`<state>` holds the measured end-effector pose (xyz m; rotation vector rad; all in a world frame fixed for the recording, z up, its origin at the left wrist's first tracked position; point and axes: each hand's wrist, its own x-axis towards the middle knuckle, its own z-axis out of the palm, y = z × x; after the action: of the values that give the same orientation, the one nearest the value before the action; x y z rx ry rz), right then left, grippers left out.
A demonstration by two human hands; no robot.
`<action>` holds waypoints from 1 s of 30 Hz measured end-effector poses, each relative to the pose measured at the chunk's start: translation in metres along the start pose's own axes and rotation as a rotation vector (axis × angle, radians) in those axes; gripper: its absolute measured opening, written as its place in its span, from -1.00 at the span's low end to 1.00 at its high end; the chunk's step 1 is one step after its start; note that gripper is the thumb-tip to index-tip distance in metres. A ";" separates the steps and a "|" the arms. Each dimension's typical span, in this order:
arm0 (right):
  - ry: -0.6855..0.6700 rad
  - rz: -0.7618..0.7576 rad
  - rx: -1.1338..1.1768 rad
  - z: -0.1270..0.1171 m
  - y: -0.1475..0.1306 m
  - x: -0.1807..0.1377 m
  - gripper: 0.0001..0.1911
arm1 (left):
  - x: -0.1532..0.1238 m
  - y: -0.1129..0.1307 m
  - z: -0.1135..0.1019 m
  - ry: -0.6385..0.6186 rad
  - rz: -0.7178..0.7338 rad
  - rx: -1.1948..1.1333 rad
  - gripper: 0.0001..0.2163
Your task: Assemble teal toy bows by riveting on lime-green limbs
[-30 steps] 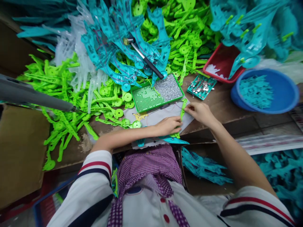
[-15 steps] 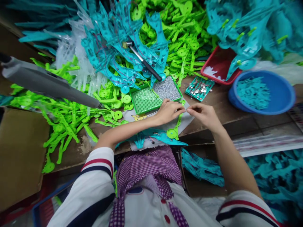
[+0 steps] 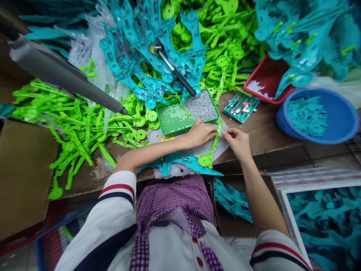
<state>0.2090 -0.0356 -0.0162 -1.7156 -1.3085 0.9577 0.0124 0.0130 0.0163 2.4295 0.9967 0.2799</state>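
Note:
My left hand (image 3: 200, 133) and my right hand (image 3: 237, 142) meet over the upper end of a bright green plastic strip (image 3: 211, 152) with a round disc at its lower end. Both hands have their fingers pinched together on that strip. It lies on a grey sheet (image 3: 194, 146) at the table's front edge, over a teal plastic piece (image 3: 186, 164). Just behind my left hand sits a green tray (image 3: 186, 111) holding tiny silver screws.
Heaps of green parts (image 3: 79, 128) and teal parts (image 3: 146, 49) cover the back of the table, with a hammer (image 3: 172, 70) on top. A red tray (image 3: 265, 81), a blue bowl (image 3: 318, 114), a small teal tray (image 3: 241, 107) stand right. A grey tool (image 3: 64, 77) hangs left.
My left hand moved up from the strip's lower part to its top end beside my right hand. The strip's disc end and the teal piece now show. The view shifted slightly.

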 end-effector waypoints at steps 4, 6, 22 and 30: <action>0.004 0.013 -0.118 0.002 0.005 0.008 -0.62 | -0.009 0.004 0.006 0.096 0.022 0.188 -0.72; -0.023 0.012 -0.195 0.004 0.002 0.010 -0.63 | -0.014 0.006 0.007 0.105 0.030 0.194 -0.71; 0.023 0.118 -0.343 0.003 -0.007 0.000 -0.65 | -0.005 0.001 0.011 -0.050 -0.036 0.050 -0.52; 0.043 0.079 -0.341 0.005 -0.009 -0.006 -0.73 | 0.000 0.008 0.001 -0.158 -0.112 0.037 -0.47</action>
<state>0.1996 -0.0389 -0.0097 -2.0459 -1.4483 0.7680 0.0170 0.0080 0.0196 2.3756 1.0702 0.0301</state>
